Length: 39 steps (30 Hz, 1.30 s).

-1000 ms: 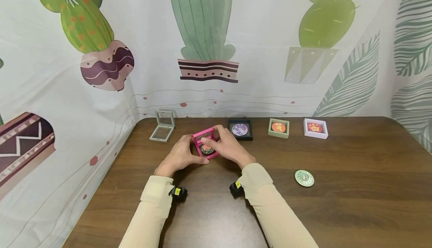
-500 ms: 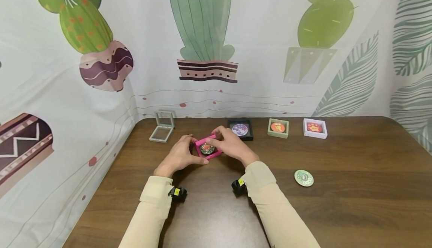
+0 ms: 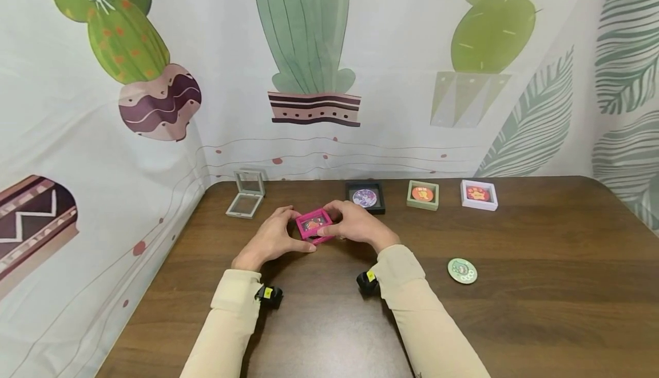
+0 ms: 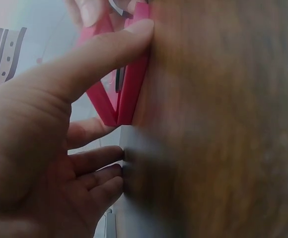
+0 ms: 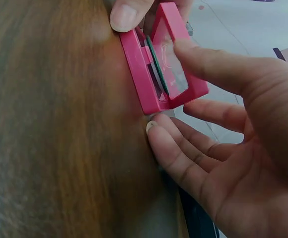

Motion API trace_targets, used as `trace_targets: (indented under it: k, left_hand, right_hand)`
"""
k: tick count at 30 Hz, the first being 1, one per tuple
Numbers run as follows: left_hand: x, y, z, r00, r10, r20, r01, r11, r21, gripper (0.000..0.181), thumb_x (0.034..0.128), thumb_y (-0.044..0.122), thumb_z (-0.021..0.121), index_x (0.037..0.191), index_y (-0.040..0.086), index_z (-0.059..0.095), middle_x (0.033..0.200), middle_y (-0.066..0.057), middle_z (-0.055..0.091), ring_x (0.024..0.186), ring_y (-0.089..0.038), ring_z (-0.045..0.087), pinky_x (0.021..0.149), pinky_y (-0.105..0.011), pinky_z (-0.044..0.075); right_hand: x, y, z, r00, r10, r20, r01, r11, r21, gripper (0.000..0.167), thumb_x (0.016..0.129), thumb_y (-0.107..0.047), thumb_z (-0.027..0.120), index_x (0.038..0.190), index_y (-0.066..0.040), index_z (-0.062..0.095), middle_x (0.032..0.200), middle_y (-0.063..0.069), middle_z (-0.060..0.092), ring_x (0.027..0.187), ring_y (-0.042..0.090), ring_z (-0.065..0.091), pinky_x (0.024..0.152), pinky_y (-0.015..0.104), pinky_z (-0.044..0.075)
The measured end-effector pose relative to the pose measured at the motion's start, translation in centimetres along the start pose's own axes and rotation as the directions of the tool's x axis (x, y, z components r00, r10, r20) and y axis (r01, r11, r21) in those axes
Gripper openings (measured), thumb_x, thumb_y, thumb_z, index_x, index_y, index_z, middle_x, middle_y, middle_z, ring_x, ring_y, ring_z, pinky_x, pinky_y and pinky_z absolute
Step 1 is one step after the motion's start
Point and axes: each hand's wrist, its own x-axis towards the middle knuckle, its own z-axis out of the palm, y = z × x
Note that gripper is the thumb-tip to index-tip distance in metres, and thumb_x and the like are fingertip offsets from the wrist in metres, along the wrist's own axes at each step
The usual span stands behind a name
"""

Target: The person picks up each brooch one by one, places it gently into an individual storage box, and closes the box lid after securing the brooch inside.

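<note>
A pink hinged display case (image 3: 311,233) sits between both hands in the head view, its windowed lid partly lowered over a round badge (image 5: 156,64). My left hand (image 3: 274,236) grips the case from the left; in the left wrist view its thumb (image 4: 109,52) lies across the near side. On the other side, my right hand (image 3: 358,225) holds the lid, its thumb (image 5: 218,64) on the lid's face and a finger at the hinge edge. Both wrist views show a narrow wedge-shaped gap between lid and base. The left fingertips behind the case are partly hidden.
An open grey case (image 3: 245,205) stands at the back left. Along the back edge sit a black case (image 3: 381,209), a green case (image 3: 423,205) and a white case (image 3: 479,203), each with a badge. A loose green badge (image 3: 462,271) lies on the wooden table (image 3: 540,275) at the right.
The pink lid has swung down toward me, from raised to nearly over the badge. My right hand has moved slightly right and lower with it; the left hand has stayed nearly still.
</note>
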Motion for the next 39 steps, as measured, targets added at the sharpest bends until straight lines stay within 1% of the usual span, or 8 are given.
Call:
trace_targets:
  k: [4,10,16,20,27,34,39]
  left_hand:
    - [-0.01,-0.02,-0.02,1.000,0.011,0.003,-0.011,1.000,0.003,0.083,0.0746,0.043,0.097,0.137,-0.001,0.063,0.164,-0.026,0.037,0.149,-0.045,0.039,0.119,-0.059,0.036]
    - [-0.05,0.02,-0.12,1.000,0.018,0.003,-0.018,1.000,-0.003,0.081,0.0787,0.053,0.088,0.135,0.000,0.064,0.163,-0.026,0.038,0.146,-0.045,0.042,0.116,-0.060,0.039]
    - [-0.16,0.04,-0.18,1.000,0.019,0.002,-0.019,1.000,-0.006,0.078,0.0802,0.050,0.088,0.136,0.001,0.064,0.163,-0.026,0.039,0.148,-0.045,0.041,0.118,-0.060,0.037]
    - [-0.20,0.03,-0.19,1.000,0.019,0.001,-0.019,1.000,-0.013,0.077,0.0796,0.048,0.090,0.136,0.002,0.065,0.163,-0.027,0.039,0.148,-0.046,0.040,0.118,-0.061,0.036]
    - [-0.16,0.14,-0.23,0.999,0.037,0.001,-0.037,0.999,0.004,0.073,0.0793,0.045,0.091,0.135,0.005,0.066,0.162,-0.028,0.040,0.149,-0.047,0.039,0.118,-0.062,0.035]
    - [-0.14,0.25,-0.21,0.999,0.042,-0.007,-0.042,0.999,0.011,0.072,0.0789,0.043,0.093,0.134,0.004,0.067,0.161,-0.029,0.041,0.148,-0.046,0.040,0.118,-0.061,0.036]
    - [-0.21,0.27,-0.20,0.999,0.040,-0.011,-0.040,0.999,0.013,0.071,0.0790,0.042,0.093,0.133,0.004,0.067,0.161,-0.029,0.041,0.148,-0.047,0.039,0.118,-0.061,0.036]
  right_hand:
    - [0.19,0.19,0.03,1.000,-0.025,0.006,0.026,0.998,-0.059,0.060,0.093,-0.019,0.085,0.144,0.001,0.060,0.122,0.011,0.070,0.101,0.021,0.064,0.084,0.032,0.057]
    - [0.15,0.13,0.03,1.000,-0.022,0.011,0.023,0.996,-0.082,0.066,0.091,-0.017,0.087,0.147,0.001,0.057,0.124,0.012,0.070,0.110,0.024,0.063,0.094,0.037,0.055]
    - [0.31,0.24,0.19,0.999,-0.044,0.014,0.045,0.992,-0.121,0.071,0.089,-0.015,0.089,0.149,0.003,0.055,0.124,0.012,0.068,0.115,0.024,0.059,0.104,0.042,0.050]
    - [0.41,0.35,0.40,0.999,-0.051,0.016,0.053,0.988,-0.147,0.075,0.088,-0.016,0.089,0.150,0.003,0.053,0.124,0.012,0.066,0.114,0.023,0.056,0.104,0.042,0.049]
    - [0.20,0.23,0.65,1.000,-0.016,0.000,0.015,0.984,-0.180,0.083,0.088,-0.029,0.090,0.155,-0.002,0.050,0.131,0.014,0.058,0.117,0.024,0.054,0.106,0.044,0.049]
    - [0.24,0.30,0.81,0.999,-0.023,-0.026,0.018,0.982,-0.189,0.080,0.087,-0.031,0.092,0.151,-0.003,0.054,0.127,0.012,0.060,0.116,0.024,0.056,0.104,0.044,0.050]
    - [0.31,0.30,0.93,0.999,-0.022,-0.031,0.016,0.983,-0.185,0.078,0.087,-0.030,0.092,0.150,-0.003,0.055,0.127,0.013,0.061,0.117,0.025,0.056,0.105,0.044,0.049]
